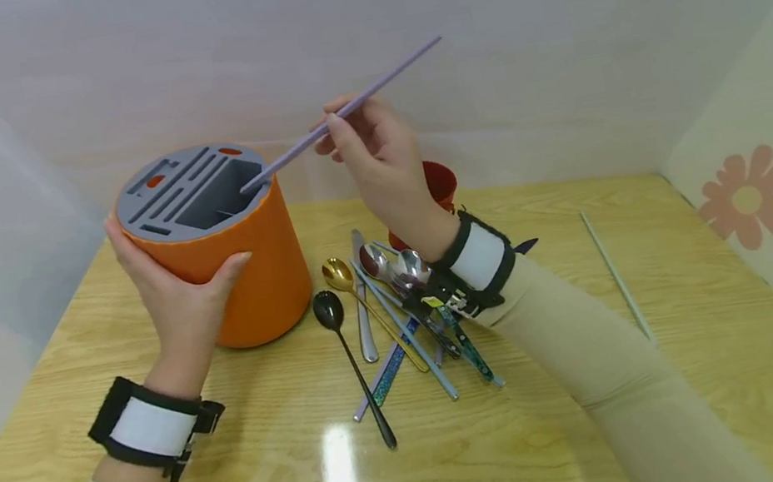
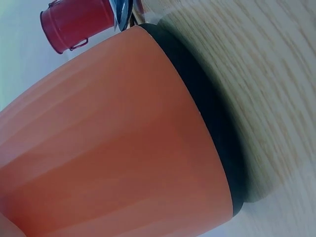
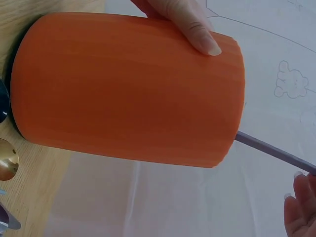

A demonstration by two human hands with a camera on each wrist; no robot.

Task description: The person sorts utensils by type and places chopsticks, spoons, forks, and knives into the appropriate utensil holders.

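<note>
The right hand (image 1: 373, 155) pinches a slim lilac chopstick (image 1: 343, 111) between thumb and fingertips, holding it on a slant — its far end points up and to the right, its near tip rests at the rim of the large square opening in the holder's top. The chopstick is plain, matte and straight, pale purple along its whole length; in the right wrist view it shows as a thin grey-purple rod (image 3: 274, 151) emerging from behind the holder's upper edge. The left hand (image 1: 175, 295) grips the orange holder (image 1: 244, 255) from its left side, fingers curled round the wall and thumb pressed flat on the near face. The holder is a round, faintly ribbed orange cylinder with a grey slotted lid (image 1: 192, 189) and a dark band (image 2: 212, 108) round its base, standing on the wooden table (image 1: 613, 424) left of centre. Just right of it lies a loose heap of cutlery (image 1: 398, 315) — a black spoon (image 1: 347, 357), a gold spoon (image 1: 357, 296), steel ones and other chopsticks. Behind the right wrist stands a small red cup (image 1: 440, 182), partly hidden, perhaps a little bucket. Well to the right a single pale chopstick (image 1: 616, 276) lies alone.
</note>
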